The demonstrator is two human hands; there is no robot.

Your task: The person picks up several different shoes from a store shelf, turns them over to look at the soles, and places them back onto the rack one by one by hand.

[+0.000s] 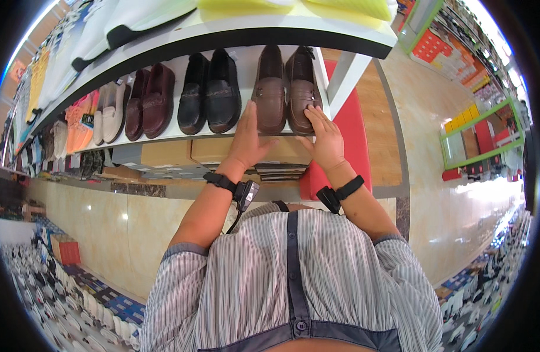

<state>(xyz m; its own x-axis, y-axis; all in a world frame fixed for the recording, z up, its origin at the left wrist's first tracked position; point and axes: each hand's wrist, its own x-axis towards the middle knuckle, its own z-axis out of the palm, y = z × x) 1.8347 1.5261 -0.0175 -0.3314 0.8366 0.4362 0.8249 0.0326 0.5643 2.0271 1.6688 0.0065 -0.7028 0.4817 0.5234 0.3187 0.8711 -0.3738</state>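
Observation:
A pair of brown leather loafers stands side by side at the right end of a white shelf (248, 66), toes toward me. My left hand (250, 143) is beside the left brown loafer (270, 103), fingers straight and thumb spread; whether it touches the shoe I cannot tell. On the outer side of the right brown loafer (301, 99), the fingers of my right hand (326, 138) rest near its toe, with the thumb apart. Neither hand grips anything. Just left of them sits a pair of black loafers (222, 94).
Dark red loafers (157, 103), cream shoes (113, 112) and orange shoes (80, 121) line the shelf leftward. Cardboard boxes (248, 149) are stacked beneath. Overhead juts the black-edged upper shelf (252, 35). A white post (347, 81) and red bench (351, 136) are at the right.

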